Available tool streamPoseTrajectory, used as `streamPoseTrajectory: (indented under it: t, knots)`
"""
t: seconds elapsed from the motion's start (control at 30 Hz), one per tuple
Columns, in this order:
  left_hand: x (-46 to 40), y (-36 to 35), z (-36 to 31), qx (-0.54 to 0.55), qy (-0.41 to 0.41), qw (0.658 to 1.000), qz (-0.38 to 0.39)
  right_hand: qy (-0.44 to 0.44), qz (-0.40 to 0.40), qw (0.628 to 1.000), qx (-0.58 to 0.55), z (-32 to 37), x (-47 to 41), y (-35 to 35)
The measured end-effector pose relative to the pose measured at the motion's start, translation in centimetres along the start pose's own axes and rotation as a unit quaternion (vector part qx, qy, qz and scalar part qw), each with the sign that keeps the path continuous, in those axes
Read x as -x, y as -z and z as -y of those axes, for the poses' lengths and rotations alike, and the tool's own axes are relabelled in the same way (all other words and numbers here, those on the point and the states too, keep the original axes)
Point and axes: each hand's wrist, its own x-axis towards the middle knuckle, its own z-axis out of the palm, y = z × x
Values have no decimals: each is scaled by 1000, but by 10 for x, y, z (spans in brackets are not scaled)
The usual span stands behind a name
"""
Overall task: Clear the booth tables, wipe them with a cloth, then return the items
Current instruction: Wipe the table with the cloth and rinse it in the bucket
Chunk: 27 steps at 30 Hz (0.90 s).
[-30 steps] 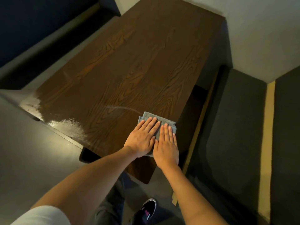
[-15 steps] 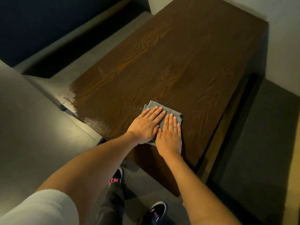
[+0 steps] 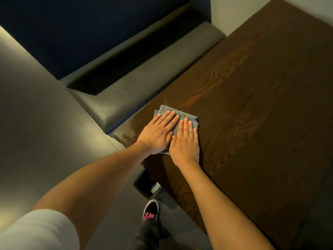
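- A dark wooden booth table (image 3: 252,105) is filling the right side of the view, and a grey padded bench seat (image 3: 144,76) is running along its far left edge.
- A folded grey cloth (image 3: 177,114) is lying flat on the table, near the left corner that is closest to the person.
- The left hand (image 3: 156,134) is pressing on the cloth with straight fingers, which are lying close together.
- The right hand (image 3: 185,141) is lying just beside it, also flat, with its fingers stretched on the cloth.
- A pale wet patch (image 3: 126,130) is shining at the table edge, just left of the hands.
- A dark bin (image 3: 146,183) is standing on the floor under the near table edge; what is inside I cannot tell.
- To the right of the cloth, a wide part of the table top is lying bare.
- A black shoe (image 3: 150,209) is standing on the floor near the bin.
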Motion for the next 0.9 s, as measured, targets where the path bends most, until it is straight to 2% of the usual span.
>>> streamPoseTrajectory:
  t: [0.2, 0.37, 0.53, 0.7, 0.9]
  knots:
    - [20, 7, 78, 20, 65, 998, -2, 63, 0, 998, 1, 71, -39, 5]
    - [55, 0, 97, 45, 122, 991, -9, 109, -9, 994, 3, 102, -36, -2]
    - [87, -9, 88, 33, 132, 990, -37, 146, -9, 989, 14, 110, -16, -10]
    - [103, -24, 65, 38, 191, 980, -47, 163, -12, 986, 8, 100, 7, -18]
    - [116, -36, 13, 36, 173, 983, -54, 148, -11, 989, -2, 63, 50, -27]
